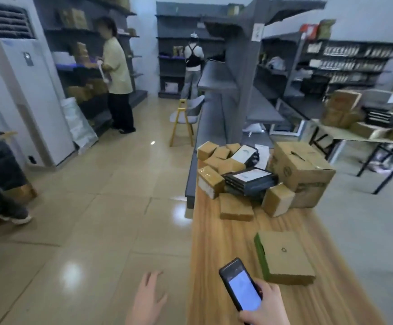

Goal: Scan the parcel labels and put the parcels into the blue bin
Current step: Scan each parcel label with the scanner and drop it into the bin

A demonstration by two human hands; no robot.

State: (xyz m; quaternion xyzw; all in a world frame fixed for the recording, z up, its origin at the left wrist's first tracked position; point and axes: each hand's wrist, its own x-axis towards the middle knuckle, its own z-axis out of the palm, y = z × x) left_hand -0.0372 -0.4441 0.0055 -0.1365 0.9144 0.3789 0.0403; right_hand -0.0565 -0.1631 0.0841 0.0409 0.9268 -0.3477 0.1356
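Soft overhead light, glare patches on glossy floor (pixel 72 275), blurry warped edges.

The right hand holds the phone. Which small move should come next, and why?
Probably reach the left hand to the flat box nearest the phone and turn it over: its top shows only a recycling mark, no label, so the right hand cannot scan it.

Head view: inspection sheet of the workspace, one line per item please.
Surface: wooden table, bare wood at the near end.
Job's things: flat box with green edge lies alone, nearest; pile of parcels behind it; phone, screen lit; blue bin not in view.
Clutter: large carton beside the pile.
Grips: left hand open over the floor, holding nothing; right hand grips the phone.
Cables: nothing seen.
Surroundings: grey shelving, person in yellow top, person facing far shelves, chair, second table with boxes.
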